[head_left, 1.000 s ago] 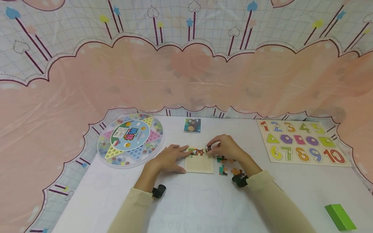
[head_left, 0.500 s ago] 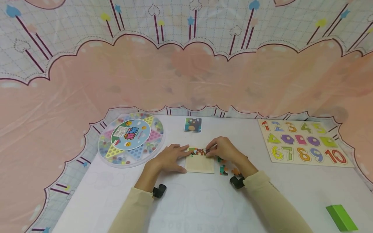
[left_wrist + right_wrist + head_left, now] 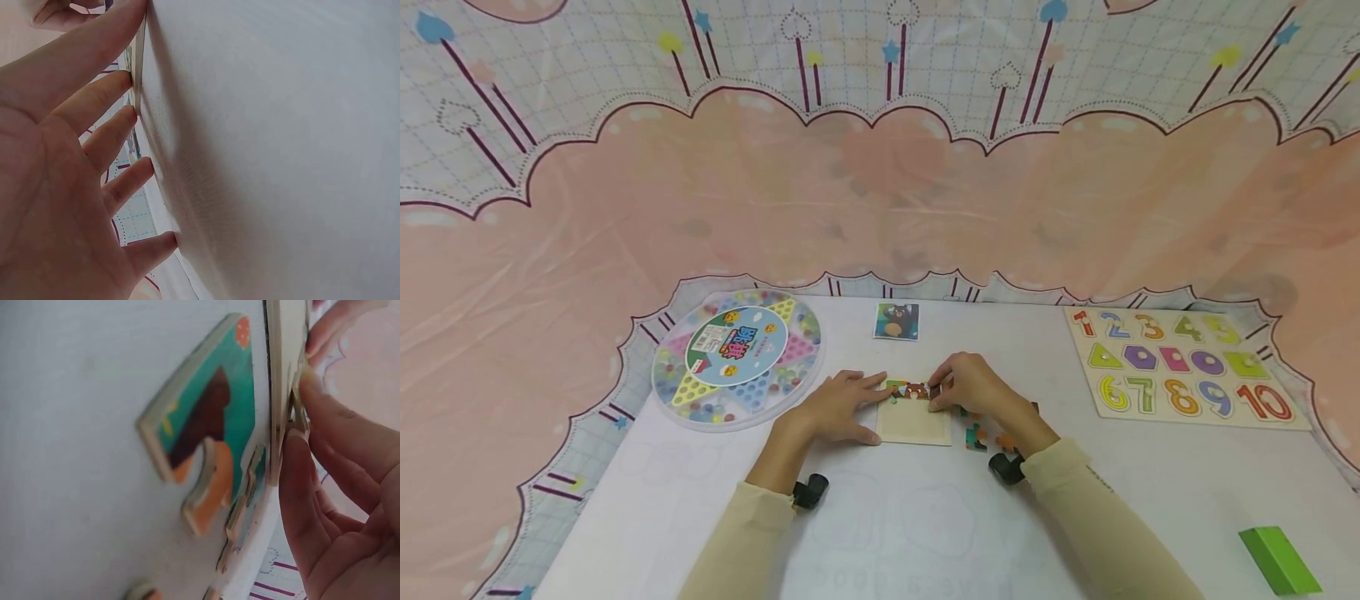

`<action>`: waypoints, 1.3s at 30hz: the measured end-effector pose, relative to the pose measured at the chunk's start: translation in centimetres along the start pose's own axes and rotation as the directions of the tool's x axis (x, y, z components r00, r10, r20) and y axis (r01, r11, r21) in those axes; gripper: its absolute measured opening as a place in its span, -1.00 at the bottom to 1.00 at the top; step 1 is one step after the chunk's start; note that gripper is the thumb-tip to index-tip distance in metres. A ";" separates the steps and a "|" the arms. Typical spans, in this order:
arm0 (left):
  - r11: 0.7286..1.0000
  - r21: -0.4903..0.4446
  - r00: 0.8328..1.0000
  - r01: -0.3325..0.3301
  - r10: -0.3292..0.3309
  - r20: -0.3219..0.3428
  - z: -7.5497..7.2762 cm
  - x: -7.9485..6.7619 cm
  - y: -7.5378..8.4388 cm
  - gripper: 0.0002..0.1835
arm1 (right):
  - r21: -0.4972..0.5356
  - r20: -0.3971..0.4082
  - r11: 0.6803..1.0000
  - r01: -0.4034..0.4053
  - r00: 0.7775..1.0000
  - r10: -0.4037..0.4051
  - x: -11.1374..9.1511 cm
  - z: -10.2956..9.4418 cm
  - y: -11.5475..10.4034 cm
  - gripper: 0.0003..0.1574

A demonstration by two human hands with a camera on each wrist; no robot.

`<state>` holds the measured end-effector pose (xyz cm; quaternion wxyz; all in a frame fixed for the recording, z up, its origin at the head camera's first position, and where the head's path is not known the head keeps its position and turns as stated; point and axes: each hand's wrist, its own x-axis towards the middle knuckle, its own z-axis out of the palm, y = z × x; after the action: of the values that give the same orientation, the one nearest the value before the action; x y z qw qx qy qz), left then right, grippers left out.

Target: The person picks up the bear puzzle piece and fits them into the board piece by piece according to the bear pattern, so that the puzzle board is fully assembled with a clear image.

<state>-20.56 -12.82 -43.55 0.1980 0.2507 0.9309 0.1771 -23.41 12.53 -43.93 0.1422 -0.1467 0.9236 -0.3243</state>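
A shallow wooden puzzle tray (image 3: pixel 913 423) lies mid-table, with joined bear-picture pieces (image 3: pixel 913 390) along its far edge. My left hand (image 3: pixel 838 408) rests at the tray's left side, fingers straight and spread, thumb near the front corner. In the left wrist view the left thumb and fingers (image 3: pixel 100 137) touch the tray's edge. At the far right corner, my right hand (image 3: pixel 973 385) pinches a jigsaw puzzle piece (image 3: pixel 298 409) between thumb and fingers, against the tray. Loose puzzle pieces (image 3: pixel 976 437) lie right of the tray, partly hidden by the right hand and wrist.
A small bear picture card (image 3: pixel 897 322) lies beyond the tray. Left stands a round Chinese checkers board (image 3: pixel 736 358) with marbles. A wooden number and shape board (image 3: pixel 1180 364) lies at the right, and a green block (image 3: pixel 1277 560) near the front right.
My right hand has shifted slightly left and lowered the puzzle piece into the tray's far right corner. The left hand stays at the tray's edge.
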 end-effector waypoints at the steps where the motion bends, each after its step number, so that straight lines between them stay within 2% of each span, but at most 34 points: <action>1: 1.000 -0.001 1.000 0.000 0.000 0.000 0.0 0.0 0.0 -0.17 | -0.005 0.002 1.000 0.000 1.000 0.000 0.0 0.0 0.0 -0.66; 17: 1.000 -0.001 1.000 -0.008 0.008 -0.004 0.0 -0.2 0.0 -0.17 | -0.119 -0.013 0.993 -0.018 1.000 0.017 0.0 0.1 -0.6 -0.69; 39: 0.999 -0.035 1.000 -0.002 0.002 -0.010 -0.1 -0.2 -0.1 -0.15 | -0.095 0.010 0.995 -0.008 1.000 0.009 -0.2 -0.1 -0.3 -0.72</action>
<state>-20.53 -13.04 -43.48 0.1974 0.2474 0.9284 0.1947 -23.20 12.47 -43.66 0.1413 -0.1513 0.9378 -0.2785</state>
